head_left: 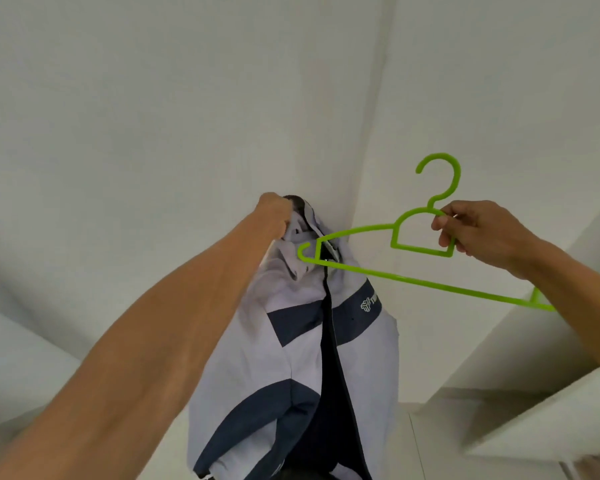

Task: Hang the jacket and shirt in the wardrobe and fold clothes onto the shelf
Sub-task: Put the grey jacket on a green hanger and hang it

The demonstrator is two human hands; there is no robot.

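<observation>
**Head view.** We see the jacket, pale grey with dark blue bands and an open front, held up in the air against a white wall. It hangs by its collar from the left hand, whose fingers are curled tightly into the fabric at the neck. The right hand pinches the green hanger at the small frame beneath its hook, thumb and fingers closed round the plastic. The hanger is tilted, and its left end lies at the collar opening, touching the fabric. We cannot tell whether it has entered the shoulder.

We judge the step in hand to be mounting the jacket on the hanger, which comes before hanging it in the wardrobe. The next move calls for sliding the left end of the hanger into one shoulder, then drawing the other shoulder over the right end while the collar is kept open.

Count: one jacket, one hanger, two hands. White panels stand at lower right. No shirt, rail or folded clothes are in view.
</observation>
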